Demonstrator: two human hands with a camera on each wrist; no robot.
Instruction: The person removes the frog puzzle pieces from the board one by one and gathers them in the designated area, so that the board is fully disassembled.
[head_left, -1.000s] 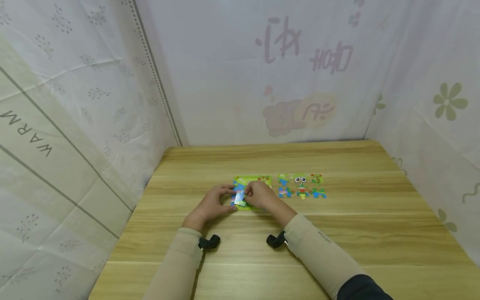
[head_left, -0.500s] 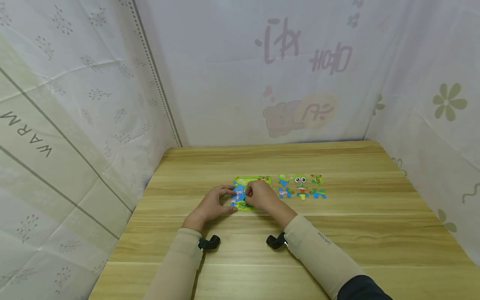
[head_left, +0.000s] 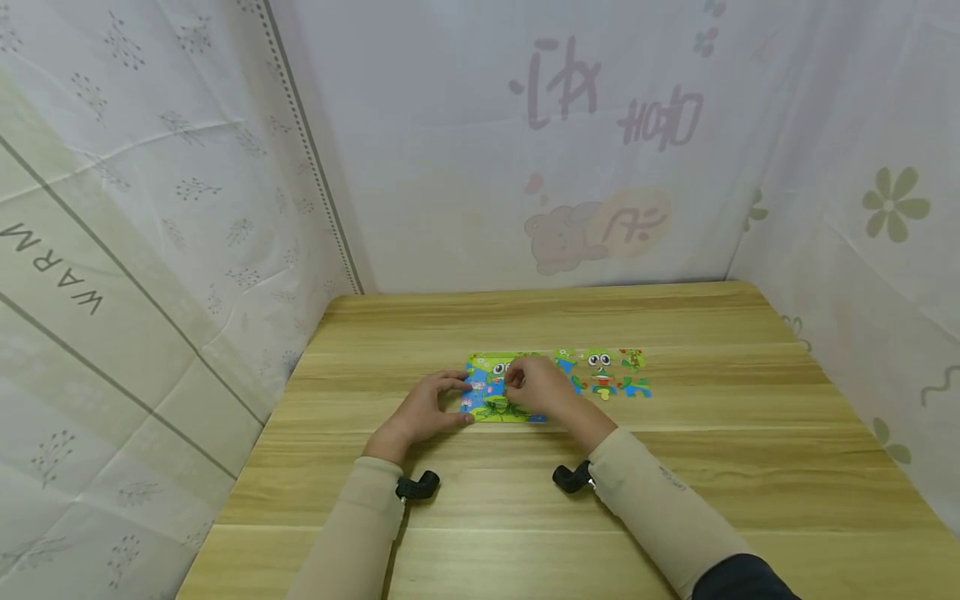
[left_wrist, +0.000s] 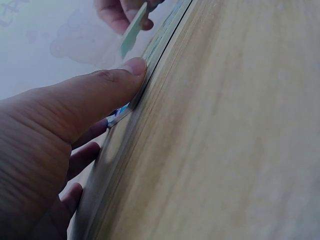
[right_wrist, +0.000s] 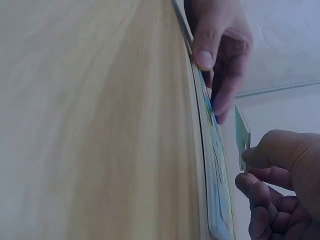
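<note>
A flat puzzle board [head_left: 517, 414] with a green and blue frog picture lies on the wooden table. My left hand [head_left: 431, 406] rests at its left end, thumb on the near corner and fingers spread along the left side. In the left wrist view, the left thumb [left_wrist: 117, 77] touches the board's edge. My right hand [head_left: 543, 387] is over the board's right part, covering some of it. Between thumb and fingertips it pinches a thin puzzle piece [right_wrist: 242, 135], on edge and apart from the board. The piece's pale face shows in the left wrist view.
Several loose puzzle pieces lie in two rows right of the board, including one with frog eyes [head_left: 599, 360], one with a red mouth [head_left: 603, 386] and a blue-green one [head_left: 637, 387]. The right hand partly hides the left ones. Patterned curtains [head_left: 450, 167] surround the table.
My right hand has moved right across the board, uncovering the printed frog eyes. The held piece's shiny face, visible earlier near the board's left part, has turned away. My left hand stays put.
</note>
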